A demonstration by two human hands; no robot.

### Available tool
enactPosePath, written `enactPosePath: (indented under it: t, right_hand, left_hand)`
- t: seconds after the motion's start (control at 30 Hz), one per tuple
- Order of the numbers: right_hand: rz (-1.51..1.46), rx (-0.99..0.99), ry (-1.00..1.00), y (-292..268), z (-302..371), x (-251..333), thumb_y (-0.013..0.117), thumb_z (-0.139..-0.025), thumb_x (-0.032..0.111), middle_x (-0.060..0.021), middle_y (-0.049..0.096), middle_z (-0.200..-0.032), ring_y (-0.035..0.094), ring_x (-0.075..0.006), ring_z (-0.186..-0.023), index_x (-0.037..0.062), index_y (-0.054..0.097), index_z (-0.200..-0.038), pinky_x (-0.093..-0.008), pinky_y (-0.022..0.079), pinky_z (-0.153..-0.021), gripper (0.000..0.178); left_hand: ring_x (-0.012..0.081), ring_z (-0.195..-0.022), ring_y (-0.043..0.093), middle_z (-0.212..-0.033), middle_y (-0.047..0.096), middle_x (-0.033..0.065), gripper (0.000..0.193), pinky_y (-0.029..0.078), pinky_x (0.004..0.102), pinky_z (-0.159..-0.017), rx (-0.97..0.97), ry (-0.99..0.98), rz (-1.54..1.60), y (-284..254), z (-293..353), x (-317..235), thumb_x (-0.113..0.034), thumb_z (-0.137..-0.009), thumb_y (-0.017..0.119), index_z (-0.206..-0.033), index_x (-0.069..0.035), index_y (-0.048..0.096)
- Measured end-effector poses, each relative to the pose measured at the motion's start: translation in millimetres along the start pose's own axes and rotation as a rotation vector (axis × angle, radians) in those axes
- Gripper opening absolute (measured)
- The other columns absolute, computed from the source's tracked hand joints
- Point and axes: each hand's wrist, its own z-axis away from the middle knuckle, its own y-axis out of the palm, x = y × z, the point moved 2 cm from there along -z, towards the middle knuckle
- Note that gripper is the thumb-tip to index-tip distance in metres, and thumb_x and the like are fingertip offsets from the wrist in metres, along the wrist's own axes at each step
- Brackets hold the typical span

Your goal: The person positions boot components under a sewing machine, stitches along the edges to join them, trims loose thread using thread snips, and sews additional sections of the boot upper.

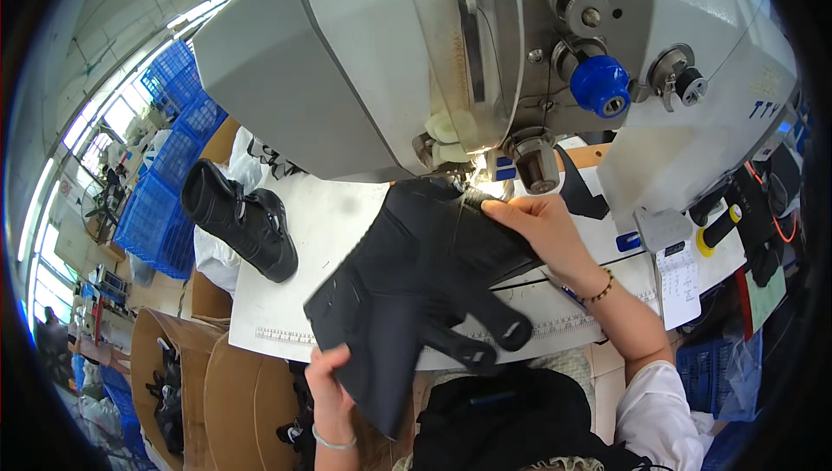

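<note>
A black boot upper (386, 285) with two strap-like tabs lies partly on the white table (347, 202), and its lower corner hangs past the front edge. Its far edge sits under the lit needle area of a grey sewing machine (355, 55). My right hand (550, 233) is closed on the upper close to the needle, thumb on top. At the lower left edge of the same piece, my left hand (331, 389) grips it; part of those fingers is hidden behind the material. A finished black boot (240, 220) stands on the table to the left.
Cardboard boxes (178, 332) stand beside the table at left, with blue crates (160, 211) behind them. A ruler strip (563, 330) runs along the table's front edge. At right lie a paper slip (679, 285) and a thread spool (718, 230). The machine head overhangs my hands.
</note>
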Motion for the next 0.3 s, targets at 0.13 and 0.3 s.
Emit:
enactPosePath:
  t: [0.13, 0.3]
  right_hand:
    - [0.383, 0.095, -0.069, -22.0, -16.6, 19.1, 0.069, -0.078, 0.03, 0.0061, 0.04, -0.047, 0.03, -0.0015, -0.048, -0.0001, 0.056, -0.051, -0.0244, 0.022, -0.044, 0.042]
    - [0.351, 0.133, -0.012, -28.3, -27.5, 25.2, 0.071, -0.075, 0.027, 0.005, 0.039, -0.048, 0.029, -0.003, -0.05, -0.0007, 0.068, -0.065, -0.0253, 0.022, -0.045, 0.029]
  left_hand:
    - [0.0263, -0.082, 0.065, -0.093, 0.064, 0.0189, 0.032, 0.054, 0.0358, -0.075, 0.081, -0.027, 0.034, 13.0, 43.0, 30.6, 0.007, -0.071, 0.059, -0.102, 0.012, 0.056]
    - [0.0324, -0.094, 0.062, -0.11, 0.059, 0.0217, 0.052, 0.052, 0.0398, -0.082, 0.058, -0.026, -0.021, 1.7, 56.8, 56.1, 0.002, -0.07, 0.06, -0.12, 0.01, 0.047]
